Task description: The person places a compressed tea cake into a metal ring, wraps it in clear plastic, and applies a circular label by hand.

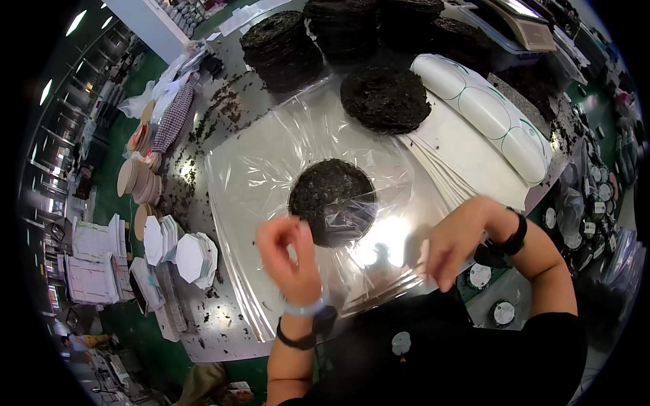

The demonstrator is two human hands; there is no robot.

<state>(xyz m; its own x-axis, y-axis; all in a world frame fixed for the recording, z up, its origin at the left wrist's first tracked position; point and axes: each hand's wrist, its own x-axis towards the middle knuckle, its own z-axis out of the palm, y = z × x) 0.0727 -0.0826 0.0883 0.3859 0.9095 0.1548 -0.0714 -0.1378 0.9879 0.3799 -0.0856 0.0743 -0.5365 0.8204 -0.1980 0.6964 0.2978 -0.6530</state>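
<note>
A round, flat cake of dark dried seaweed [330, 195], which looks like laver, lies on a stack of clear plastic film [249, 167]. Shiny film covers at least its lower right part. My left hand [289, 254] is curled just below the cake's left edge, thumb and fingertips together. Whether film is pinched there cannot be made out. To the right, my right hand [449, 248] hangs bent at the wrist over the film's right edge, fingers downward and blurred. A rougher seaweed cake [385, 99] rests beyond the film's upper edge, partly on white paper sheets [472, 147].
Tall seaweed stacks [282, 51] stand at the back. A rolled printed sheet [482, 114] lies on the paper at right. White octagonal cards [195, 259] and round cardboard discs [139, 177] line the metal table's [208, 317] left edge. Packed discs with round labels [480, 276] are lower right.
</note>
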